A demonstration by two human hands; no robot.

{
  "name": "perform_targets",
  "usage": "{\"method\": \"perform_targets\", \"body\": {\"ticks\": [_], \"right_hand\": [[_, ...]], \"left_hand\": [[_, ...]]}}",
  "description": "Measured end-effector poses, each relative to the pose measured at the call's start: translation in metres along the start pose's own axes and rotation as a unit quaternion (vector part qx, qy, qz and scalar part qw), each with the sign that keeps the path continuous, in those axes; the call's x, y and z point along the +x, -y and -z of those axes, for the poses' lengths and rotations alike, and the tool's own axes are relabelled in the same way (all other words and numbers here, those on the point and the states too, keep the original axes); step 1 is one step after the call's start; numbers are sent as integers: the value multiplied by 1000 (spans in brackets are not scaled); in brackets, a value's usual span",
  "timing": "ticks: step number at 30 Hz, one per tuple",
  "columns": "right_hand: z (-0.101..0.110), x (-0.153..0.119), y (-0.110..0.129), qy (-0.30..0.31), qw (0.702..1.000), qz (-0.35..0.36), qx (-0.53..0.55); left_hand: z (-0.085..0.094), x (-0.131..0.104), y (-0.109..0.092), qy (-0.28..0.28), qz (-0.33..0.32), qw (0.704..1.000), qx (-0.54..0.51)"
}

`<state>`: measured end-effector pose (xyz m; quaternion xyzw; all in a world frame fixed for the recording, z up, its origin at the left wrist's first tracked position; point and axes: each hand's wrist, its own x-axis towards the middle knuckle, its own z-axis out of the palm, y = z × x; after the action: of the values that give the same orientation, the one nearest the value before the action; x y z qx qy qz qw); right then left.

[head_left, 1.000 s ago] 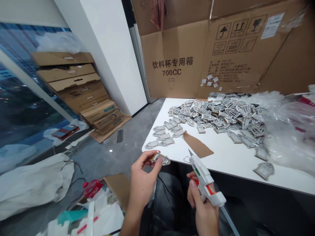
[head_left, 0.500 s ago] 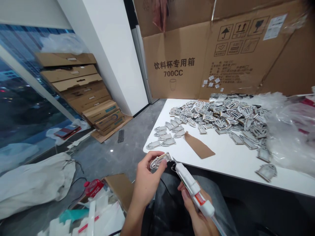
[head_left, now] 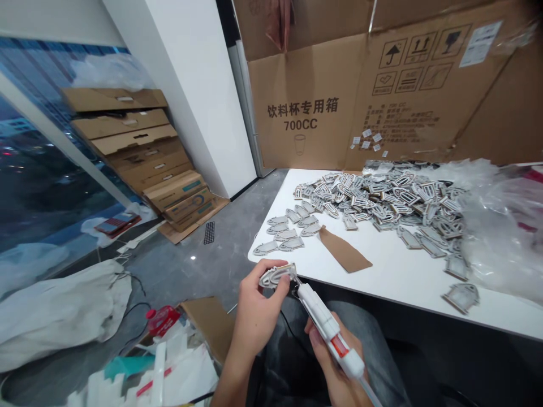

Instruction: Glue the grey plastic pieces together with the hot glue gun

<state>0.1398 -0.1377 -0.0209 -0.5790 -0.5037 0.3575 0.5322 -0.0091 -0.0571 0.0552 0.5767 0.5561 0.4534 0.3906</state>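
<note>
My left hand (head_left: 259, 308) pinches a small grey arched window-shaped piece (head_left: 276, 276) between thumb and fingers, just off the table's front edge. In my right hand (head_left: 335, 353) lies a white hot glue gun (head_left: 319, 312) with an orange patch on its body and a translucent stick trailing from its rear. Its thin nozzle reaches the squared end of the piece; whether it touches is too small to tell. Similar grey pieces (head_left: 292, 243) are laid out in rows near the table's left corner, and a large heap of them (head_left: 382, 198) lies farther back.
A brown cardboard strip (head_left: 345, 251) lies on the white table (head_left: 394, 271). Clear plastic bags (head_left: 504, 237) cover the right side. A tall cardboard box wall (head_left: 314, 85) stands behind. Down left is a box of scraps (head_left: 186, 362) with a red bottle (head_left: 162, 320).
The glue gun's nozzle has moved slightly up and left, closing the gap to the piece. The piece has turned a little flatter in my left hand.
</note>
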Motion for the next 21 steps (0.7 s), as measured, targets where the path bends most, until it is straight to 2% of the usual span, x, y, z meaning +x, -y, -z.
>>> {"method": "perform_targets", "body": {"ticks": [8,15,21], "right_hand": [[-1,-3,-2,-1,999,-14,-50],[-1,-4,-1,3,998,-6,-57],[-1,-6,1,8,998,-25,-52]], "left_hand": [[-1,-1,-3,-8,-5,1000,15],[-2,-1,-3,-10,-3,1000,16],[-4,-1,-2,-8,4,1000,14]]}}
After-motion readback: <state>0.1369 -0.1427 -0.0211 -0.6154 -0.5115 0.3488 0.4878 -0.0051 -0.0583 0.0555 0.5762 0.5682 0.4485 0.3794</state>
